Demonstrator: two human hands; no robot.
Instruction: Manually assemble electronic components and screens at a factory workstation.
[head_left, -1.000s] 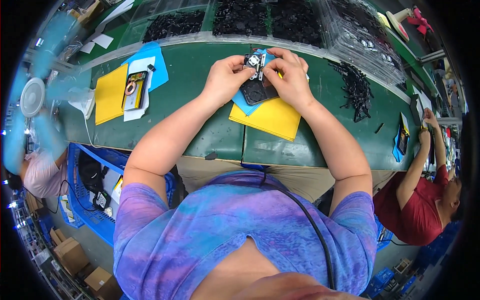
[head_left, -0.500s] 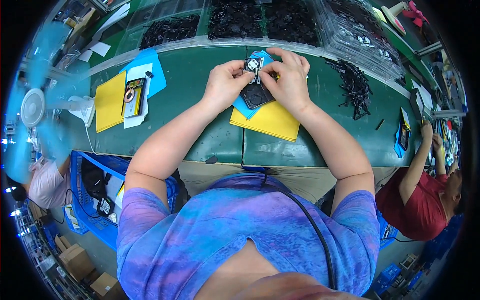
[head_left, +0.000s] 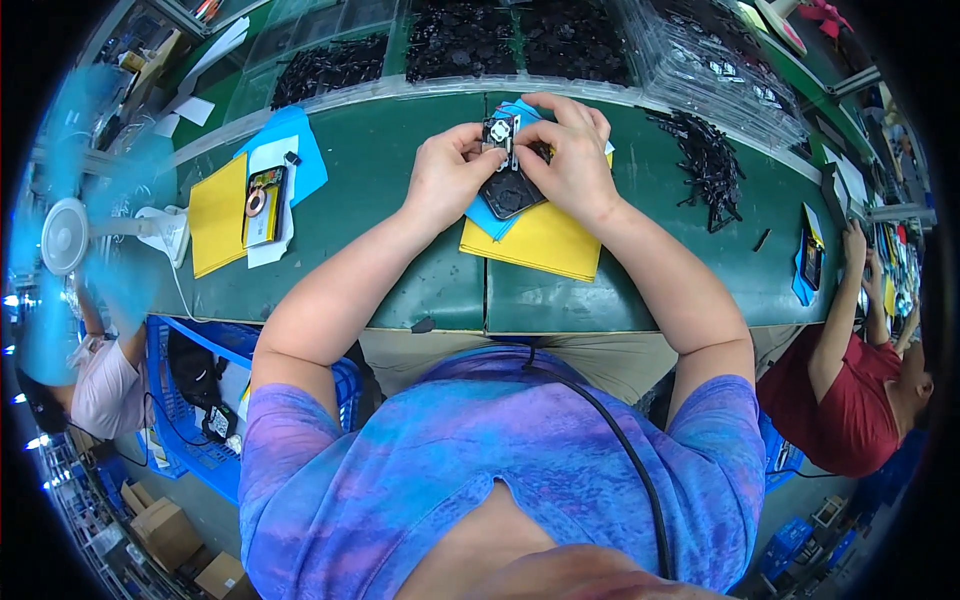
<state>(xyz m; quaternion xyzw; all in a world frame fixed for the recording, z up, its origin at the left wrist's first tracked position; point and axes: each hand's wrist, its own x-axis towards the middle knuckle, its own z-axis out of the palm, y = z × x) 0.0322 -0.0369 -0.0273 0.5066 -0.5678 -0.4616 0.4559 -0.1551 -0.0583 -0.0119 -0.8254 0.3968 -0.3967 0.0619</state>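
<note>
My left hand [head_left: 447,172] is closed, thumb and fingertips gripping the side of a small black-and-white electronic module [head_left: 500,131]. My right hand [head_left: 571,165] pinches at the module's right edge, beside a thin pale strip [head_left: 515,148]. Whatever lies between its fingertips is too small to make out. Under both hands a black phone body [head_left: 512,196] rests on blue sheets [head_left: 484,218], with a stack of yellow sheets [head_left: 535,249] below. Part of the phone is hidden by the fingers.
Clear trays of black parts [head_left: 466,45] line the far side. A pile of black strips [head_left: 705,170] lies right; an opened phone [head_left: 265,205] on papers lies left, near a blue fan [head_left: 66,236]. Co-workers sit either side, one in a red shirt [head_left: 835,405].
Both hands stay at the module with only small finger shifts. The view has tilted slightly. The right co-worker's arms have moved a little.
</note>
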